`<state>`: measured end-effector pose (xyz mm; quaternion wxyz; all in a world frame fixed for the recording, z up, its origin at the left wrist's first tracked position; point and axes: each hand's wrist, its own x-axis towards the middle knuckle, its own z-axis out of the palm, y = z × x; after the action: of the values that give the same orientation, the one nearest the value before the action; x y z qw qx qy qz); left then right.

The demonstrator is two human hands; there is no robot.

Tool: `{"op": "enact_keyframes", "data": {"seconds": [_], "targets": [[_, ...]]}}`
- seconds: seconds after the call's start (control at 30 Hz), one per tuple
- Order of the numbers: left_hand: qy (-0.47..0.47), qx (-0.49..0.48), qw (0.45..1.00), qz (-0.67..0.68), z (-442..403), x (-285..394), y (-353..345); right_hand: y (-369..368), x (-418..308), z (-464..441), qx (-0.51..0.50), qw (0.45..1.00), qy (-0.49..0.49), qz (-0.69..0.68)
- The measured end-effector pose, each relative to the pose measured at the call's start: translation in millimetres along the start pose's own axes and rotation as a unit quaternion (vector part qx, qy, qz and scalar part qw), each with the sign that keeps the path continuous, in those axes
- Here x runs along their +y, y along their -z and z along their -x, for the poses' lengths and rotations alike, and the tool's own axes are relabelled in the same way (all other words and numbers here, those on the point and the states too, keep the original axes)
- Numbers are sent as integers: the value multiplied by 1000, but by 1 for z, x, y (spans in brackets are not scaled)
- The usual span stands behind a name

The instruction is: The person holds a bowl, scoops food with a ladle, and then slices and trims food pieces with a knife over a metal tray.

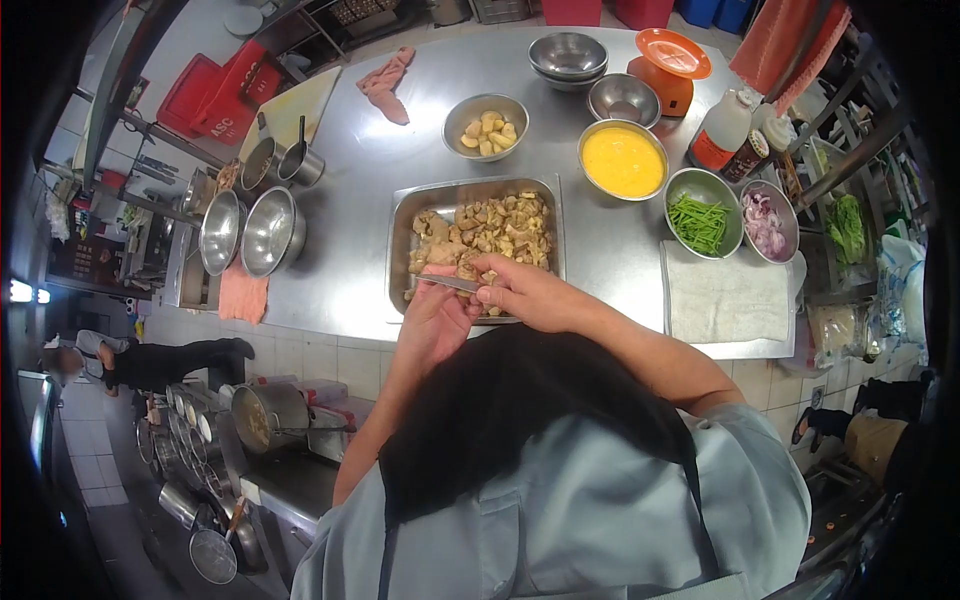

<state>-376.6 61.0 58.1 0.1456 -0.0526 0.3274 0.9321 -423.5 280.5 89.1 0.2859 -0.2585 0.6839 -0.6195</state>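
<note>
A small knife (449, 283) is gripped in my right hand (525, 292), its blade pointing left across my other hand. Fingers curled, my left hand (438, 318) is closed just under the blade; what it holds is hidden by the blade and fingers. Both hands are over the near edge of a rectangular metal tray (397, 215). Brownish, irregular food chunks (505, 225) fill much of that tray, and I cannot tell their exact kind. Beyond the tray stands a metal bowl (455, 137) with pale yellow peeled pieces (489, 133).
To the right are bowls of yellow liquid (624, 160), green beans (697, 222) and sliced onions (766, 222), plus a folded cloth (728, 292). An orange scale (672, 75) stands behind. Metal bowls (272, 232) and small pots (302, 163) sit left. Another person (160, 365) is at far left.
</note>
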Motion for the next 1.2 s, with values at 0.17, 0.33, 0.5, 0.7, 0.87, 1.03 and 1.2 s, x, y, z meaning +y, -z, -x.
{"op": "enact_keyframes", "data": {"seconds": [0.17,0.33,0.5,0.7,0.87,1.03,1.2], "targets": [[15,12,1000,2,0,3,-4,1,4,0,14,999,31,26],[36,-12,999,3,-1,8,-8,13,17,-4,4,999,-9,-48],[18,37,999,14,-3,5,-10,20,1,4,-38,972,-150,-174],[-18,22,999,-28,-5,-3,-1,3,0,-2,3,997,-67,-42],[-15,-11,1000,-24,-4,0,2,0,-4,-1,10,999,-42,-20],[-13,11,1000,-16,-4,-1,0,1,-6,1,5,999,-15,-40],[-13,13,1000,-23,-4,3,-7,6,-3,1,-6,997,-39,-61]]}}
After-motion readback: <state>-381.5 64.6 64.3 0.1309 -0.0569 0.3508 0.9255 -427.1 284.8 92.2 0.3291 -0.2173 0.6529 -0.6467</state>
